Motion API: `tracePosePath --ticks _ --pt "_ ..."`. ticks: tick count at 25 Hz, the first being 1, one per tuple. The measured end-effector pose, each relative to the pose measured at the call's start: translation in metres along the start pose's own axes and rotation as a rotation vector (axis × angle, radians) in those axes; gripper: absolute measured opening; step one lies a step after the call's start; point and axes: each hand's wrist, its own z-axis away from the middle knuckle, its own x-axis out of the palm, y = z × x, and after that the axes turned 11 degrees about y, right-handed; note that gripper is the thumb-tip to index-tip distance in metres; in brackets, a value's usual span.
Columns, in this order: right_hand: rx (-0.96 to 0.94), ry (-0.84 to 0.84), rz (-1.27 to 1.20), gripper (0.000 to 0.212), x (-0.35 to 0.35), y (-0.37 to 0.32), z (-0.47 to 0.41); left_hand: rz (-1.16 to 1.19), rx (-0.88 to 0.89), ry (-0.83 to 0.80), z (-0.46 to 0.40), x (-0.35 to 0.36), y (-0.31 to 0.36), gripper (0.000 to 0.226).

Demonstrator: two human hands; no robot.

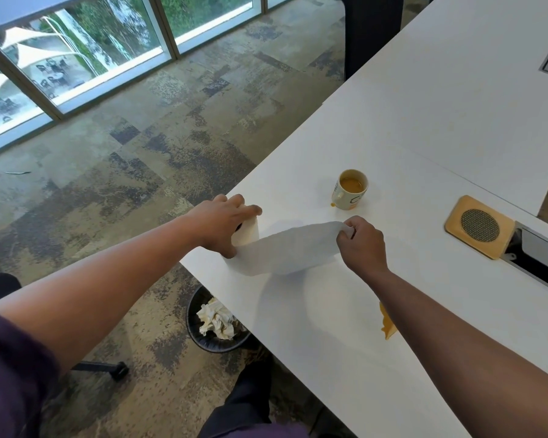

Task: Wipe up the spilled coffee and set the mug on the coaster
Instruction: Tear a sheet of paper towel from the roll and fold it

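Where the right forearm crosses the white table (424, 128), it hides part of the spilled coffee (388, 327), so only an orange-brown patch shows beside the arm and its full spread cannot be told. The paper towel roll (246, 233) stands upright near the table's edge, mostly covered by the left hand (223, 223), whose palm rests on its top with the fingers draped over and the thumb down its side, steadying it. A long sheet (285, 249) runs off the roll, lifted clear of the table and sagging a little, to the right hand (361, 240), which pinches its far corner between curled fingers and thumb. Beyond the hands the mug (350, 189) stands upright on the bare table, pale with dark markings too small to read, holding tan coffee, a small drip at its foot. The coaster (478, 226) lies well apart to its right, a rounded wooden square with a dark woven disc, just beside a grey recessed cable hatch (541, 254) cut off by the frame. Under the table's edge a black mesh bin (217, 324) holds crumpled stained paper, partly hidden by the tabletop. Mottled carpet (159, 147) runs to tall windows (86, 36).
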Motion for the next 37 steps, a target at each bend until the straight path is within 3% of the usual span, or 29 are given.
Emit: tracePosePath --ticks 5,12,18,22,26,29,32,37 --pt "-0.068 -0.049 -0.033 0.048 0.001 -0.009 0.008 0.074 0.007 0.043 0.0 0.008 0.001 0.099" --pt "-0.435 -0.004 0.356 0.03 0.002 -0.026 0.014 0.181 0.001 0.124 0.002 0.019 0.003 0.09" --pt "-0.621 -0.077 0.554 0.044 0.002 -0.032 0.014 0.178 -0.022 0.207 0.003 0.025 0.005 0.076" --pt "-0.693 -0.145 0.576 0.063 0.004 -0.037 0.018 0.189 -0.037 0.236 0.003 0.027 0.007 0.072" --pt "-0.678 -0.113 0.358 0.051 0.002 -0.038 0.027 0.209 -0.053 0.233 0.004 0.026 0.008 0.069" --pt "-0.776 -0.02 0.18 0.036 0.002 -0.04 0.032 0.204 -0.06 0.236 0.003 0.027 0.009 0.067" --pt "-0.845 0.002 0.227 0.045 0.008 -0.05 0.036 0.204 -0.062 0.235 0.003 0.029 0.01 0.068" --pt "-0.781 -0.223 0.344 0.046 0.026 -0.07 0.041 0.223 -0.051 0.184 0.002 0.027 0.006 0.09"
